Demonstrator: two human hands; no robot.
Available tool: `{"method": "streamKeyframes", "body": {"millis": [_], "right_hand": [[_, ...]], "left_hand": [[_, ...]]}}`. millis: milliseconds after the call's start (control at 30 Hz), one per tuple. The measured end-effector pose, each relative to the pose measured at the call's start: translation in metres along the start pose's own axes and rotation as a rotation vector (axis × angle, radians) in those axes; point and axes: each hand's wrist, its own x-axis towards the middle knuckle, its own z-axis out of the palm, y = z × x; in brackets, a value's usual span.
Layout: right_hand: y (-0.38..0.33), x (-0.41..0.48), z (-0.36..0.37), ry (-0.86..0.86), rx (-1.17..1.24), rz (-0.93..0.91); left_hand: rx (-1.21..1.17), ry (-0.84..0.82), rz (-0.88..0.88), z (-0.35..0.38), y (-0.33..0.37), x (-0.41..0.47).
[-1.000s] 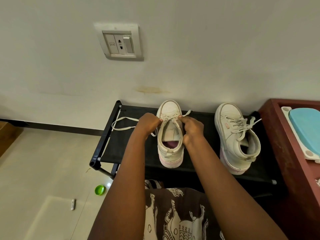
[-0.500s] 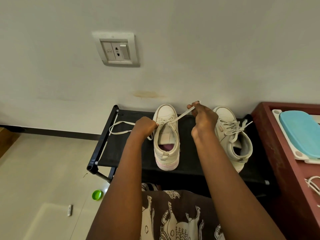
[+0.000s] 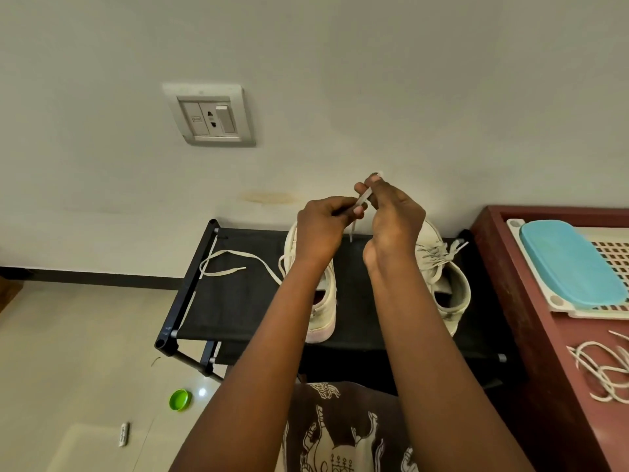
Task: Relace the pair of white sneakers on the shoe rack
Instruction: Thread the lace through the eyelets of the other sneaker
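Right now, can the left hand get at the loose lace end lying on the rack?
Probably yes: the lace end lies uncovered on the shoe rack, but the left hand must first release the lace it pinches.

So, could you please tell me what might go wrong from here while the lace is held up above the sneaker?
Both the left hand and right hand pinch the flat white lace, so neither holds the white sneaker below; a hard upward pull might tip it. The lace's loose tail loops by the left rail of the black fabric shoe rack and could snag there, or be drawn through, leaving uneven ends.
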Motion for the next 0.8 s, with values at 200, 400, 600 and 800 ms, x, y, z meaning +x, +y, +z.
{"method": "streamKeyframes", "body": {"millis": [200,400,600,800], "right_hand": [[-0.016,0.013,-0.012,0.096,0.007,-0.074],[-0.036,0.023,-0.03,0.137,0.013,-0.131],[-0.051,0.029,-0.042,0.135,-0.03,-0.241],[-0.059,0.032,-0.049,0.163,-0.168,-0.379]], "left_hand": [[0.201,-0.126,-0.057,0.004,-0.016,0.008],[0.893,-0.281,0.042,0.015,-0.033,0.009],[1.021,-0.332,0.053,0.023,-0.043,0.007],[1.084,-0.343,0.062,0.026,-0.046,0.005]]}}
